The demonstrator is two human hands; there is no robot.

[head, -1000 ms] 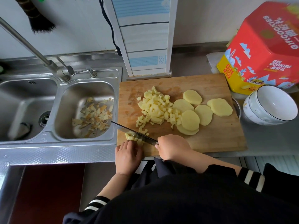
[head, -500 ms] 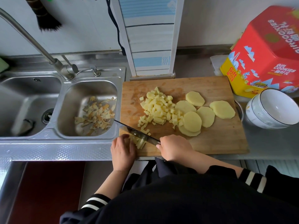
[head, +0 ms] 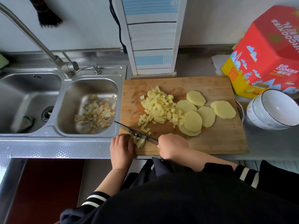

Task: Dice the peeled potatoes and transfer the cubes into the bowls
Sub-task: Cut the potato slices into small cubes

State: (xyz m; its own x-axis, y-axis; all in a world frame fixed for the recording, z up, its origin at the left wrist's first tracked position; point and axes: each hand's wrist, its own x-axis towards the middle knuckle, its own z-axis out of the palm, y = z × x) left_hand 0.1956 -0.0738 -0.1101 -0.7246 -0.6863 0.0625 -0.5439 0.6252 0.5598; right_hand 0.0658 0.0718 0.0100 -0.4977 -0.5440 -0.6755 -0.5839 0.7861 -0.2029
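Note:
A wooden cutting board (head: pixel 218 143) lies on the steel counter. A heap of potato cubes (head: pixel 159 109) covers its middle, with several round potato slices (head: pixel 193 121) to the right. At the board's near left corner my left hand (head: pixel 122 147) holds down a small bunch of potato strips (head: pixel 139 141) with curled fingers. My right hand (head: pixel 172 147) grips the handle of a knife (head: pixel 134 131), whose blade lies across those strips. White bowls (head: pixel 273 110) stand stacked right of the board.
A double steel sink (head: pixel 90 135) is to the left, its right basin holding potato peels (head: pixel 97 111). A tap (head: pixel 32 35) arches over it. A red and yellow cookie tin (head: pixel 265 57) stands behind the bowls. A metal rim (head: pixel 240 109) shows at the board's right edge.
My left hand has slid a little leftward along the strips as the knife works through them. The camera view has shifted slightly.

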